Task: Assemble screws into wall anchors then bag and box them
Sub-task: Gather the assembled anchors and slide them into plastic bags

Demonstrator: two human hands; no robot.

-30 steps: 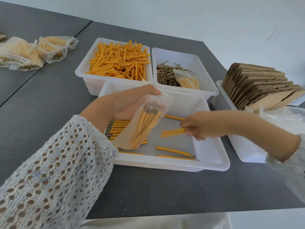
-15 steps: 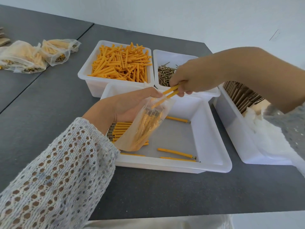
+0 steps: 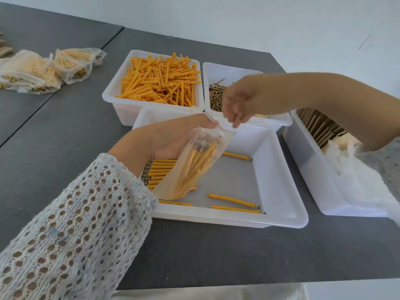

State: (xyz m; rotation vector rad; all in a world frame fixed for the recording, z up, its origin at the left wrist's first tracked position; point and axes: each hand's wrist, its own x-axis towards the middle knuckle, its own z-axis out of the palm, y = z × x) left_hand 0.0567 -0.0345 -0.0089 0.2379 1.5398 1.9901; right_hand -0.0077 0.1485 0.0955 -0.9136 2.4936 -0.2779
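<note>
Left hand grips a clear plastic bag of yellow anchors by its mouth, thumb curled over the rim; bag hangs tilted over the near white plastic tray. Right hand hovers just above the bag mouth, fingers loosely curled downward, holding nothing visible. Loose assembled anchors lie on the tray floor. Behind the tray: bin of yellow anchors, bin of screws.

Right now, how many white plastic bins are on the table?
4: anchor bin back left, screw bin back middle, front tray under the hands, and carton bin at right, partly cut off.
</note>
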